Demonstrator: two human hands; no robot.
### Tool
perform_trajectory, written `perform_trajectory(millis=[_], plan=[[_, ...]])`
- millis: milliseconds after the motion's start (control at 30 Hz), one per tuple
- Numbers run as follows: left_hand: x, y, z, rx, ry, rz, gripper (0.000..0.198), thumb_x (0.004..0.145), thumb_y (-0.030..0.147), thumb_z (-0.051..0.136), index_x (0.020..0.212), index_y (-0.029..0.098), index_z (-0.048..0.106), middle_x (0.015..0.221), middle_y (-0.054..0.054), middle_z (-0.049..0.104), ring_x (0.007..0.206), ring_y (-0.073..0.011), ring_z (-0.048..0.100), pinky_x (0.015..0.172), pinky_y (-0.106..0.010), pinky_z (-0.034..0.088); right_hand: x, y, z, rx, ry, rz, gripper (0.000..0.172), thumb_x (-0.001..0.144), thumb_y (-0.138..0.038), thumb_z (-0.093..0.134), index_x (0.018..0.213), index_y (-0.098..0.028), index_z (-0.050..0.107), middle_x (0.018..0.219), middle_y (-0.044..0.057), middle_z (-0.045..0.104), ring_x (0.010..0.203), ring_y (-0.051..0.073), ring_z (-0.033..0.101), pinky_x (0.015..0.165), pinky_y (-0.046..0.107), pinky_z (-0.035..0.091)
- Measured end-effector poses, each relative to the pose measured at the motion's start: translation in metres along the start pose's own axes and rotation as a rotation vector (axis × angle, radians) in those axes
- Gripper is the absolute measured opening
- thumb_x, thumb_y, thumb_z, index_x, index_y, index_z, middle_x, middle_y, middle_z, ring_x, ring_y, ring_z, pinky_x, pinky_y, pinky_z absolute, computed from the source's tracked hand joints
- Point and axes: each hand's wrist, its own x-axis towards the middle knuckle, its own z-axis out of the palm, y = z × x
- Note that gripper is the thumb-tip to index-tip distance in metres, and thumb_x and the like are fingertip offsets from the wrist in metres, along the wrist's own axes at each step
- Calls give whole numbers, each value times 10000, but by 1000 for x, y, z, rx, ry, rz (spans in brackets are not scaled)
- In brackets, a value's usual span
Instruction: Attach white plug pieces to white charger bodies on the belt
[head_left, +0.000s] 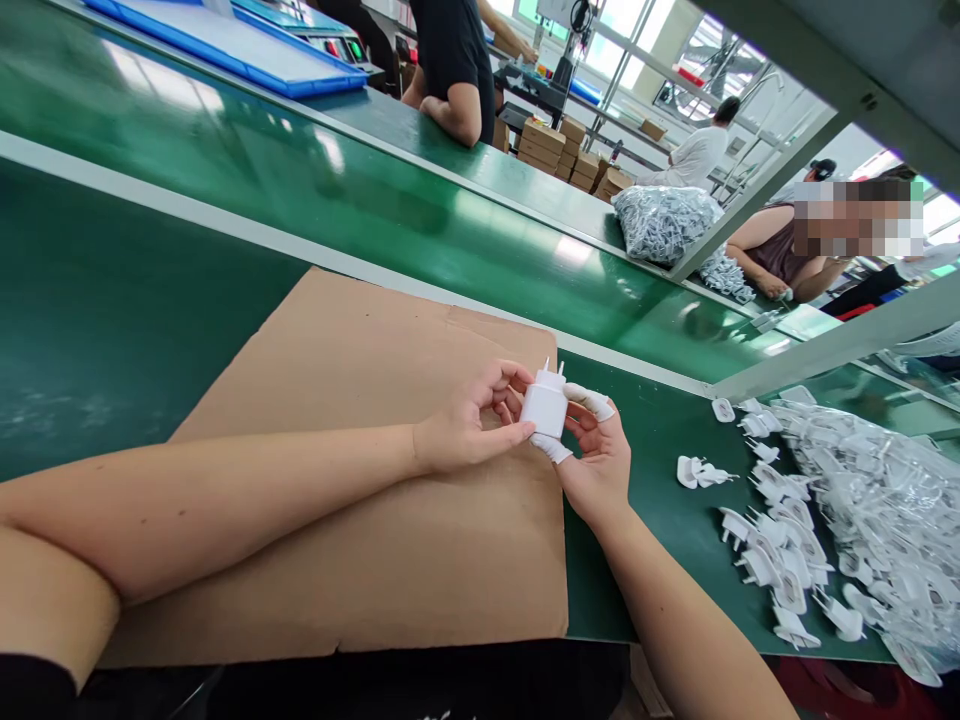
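Two hands (463, 425) (602, 467) on one plug (545, 408)

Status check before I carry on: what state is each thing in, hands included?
White charger: held in both hands, prongs exposed.
Left hand: closed on the charger's side.
Right hand: holding the charger, thumb and one finger wrapped in white.
Cardboard sheet: lying flat under the hands.
Loose plug pieces: scattered.
Near clear bag: filled with plug pieces; opening unclear.
Far bag: bulging.
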Motion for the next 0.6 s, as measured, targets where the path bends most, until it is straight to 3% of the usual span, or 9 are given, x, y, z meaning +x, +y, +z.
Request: perform_trajectory(millis=[200, 333, 467, 600], plan=[[2, -3, 0, -73, 45, -94, 329, 954, 388, 688, 1170, 202, 522, 1050, -42, 608, 794, -118, 595, 727, -260, 502, -1, 1, 1, -23, 6, -24, 557, 805, -243, 886, 1298, -296, 631, 1309, 81, 572, 1185, 251, 692, 1016, 447, 630], [4, -5, -1, -109, 59, -137, 342, 960, 440, 673, 1169, 191, 567, 1059, -61, 627, 871, -161, 617, 744, -281, 517, -2, 0, 0, -76, -42, -119, 517, 846, -167, 820, 1305, -321, 638, 1344, 81, 566, 1266, 257, 644, 1035, 450, 624], [4, -5, -3, -68, 19, -131, 323, 955, 438, 670, 1125, 168, 627, 1038, -67, 658, 875, -169, 617, 747, -289, 508, -2, -2, -1, -136, -73, -187, 490, 884, -133, 761, 1315, -334, 640, 1339, 83, 582, 1291, 255, 619, 1037, 456, 627], [4, 0, -2, -13, 22, -143, 346, 902, 403, 732, 1142, 168, 648, 1023, -59, 691, 820, -151, 615, 712, -267, 499, -3, -1, 0, -143, -64, -161, 486, 868, -195, 809, 1305, -318, 634, 1332, 87, 584, 1257, 261, 643, 1020, 462, 637]])
